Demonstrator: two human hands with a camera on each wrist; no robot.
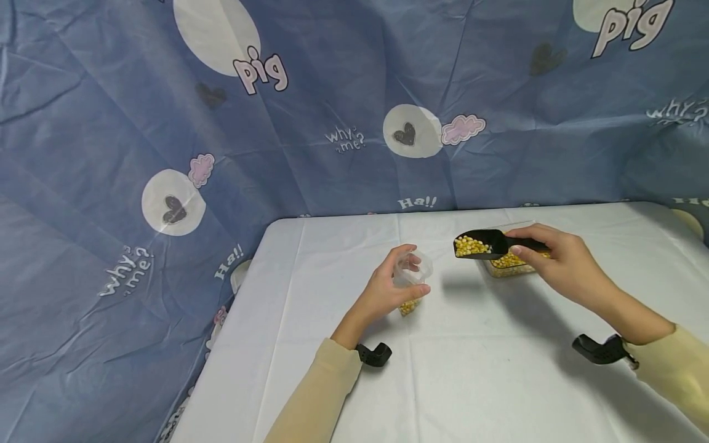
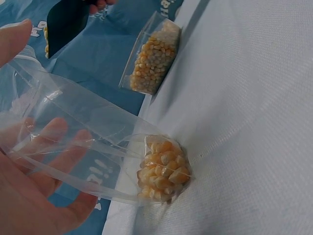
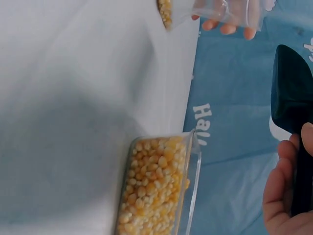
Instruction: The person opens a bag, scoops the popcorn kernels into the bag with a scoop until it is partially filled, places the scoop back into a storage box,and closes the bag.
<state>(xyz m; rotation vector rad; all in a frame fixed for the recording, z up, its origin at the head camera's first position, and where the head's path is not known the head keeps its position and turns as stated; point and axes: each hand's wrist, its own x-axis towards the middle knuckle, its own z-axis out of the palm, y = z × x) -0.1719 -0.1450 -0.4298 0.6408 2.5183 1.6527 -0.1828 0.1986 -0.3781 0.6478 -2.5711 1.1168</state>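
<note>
In the head view, a black scoop (image 1: pixel 495 240) loaded with corn kernels (image 1: pixel 471 247) is gripped by its handle in the right hand (image 1: pixel 562 264), held above the table, its mouth turned toward a clear bag (image 1: pixel 411 281). The bag is held by the left hand (image 1: pixel 388 283), thumb and fingers set apart around its open mouth. For a clean transfer, it is judged that the scoop should be kept level until its lip is over that opening, then tilted gradually. A white cloth with creases is spread over the table (image 1: pixel 332 277), shadows are cast beneath the scoop and right arm, and a blue printed cloth (image 1: pixel 321 178) is hung behind.

In the left wrist view, kernels are seen gathered in the bag's bottom corner; whether it is touching the table cannot be told. The mouth is best kept spread, and the bag steadied.

In the right wrist view, a clear container (image 3: pixel 193 196) of kernels is seen on the table. The scoop's load is hidden from this side, so the tilt is better judged from above.
</note>
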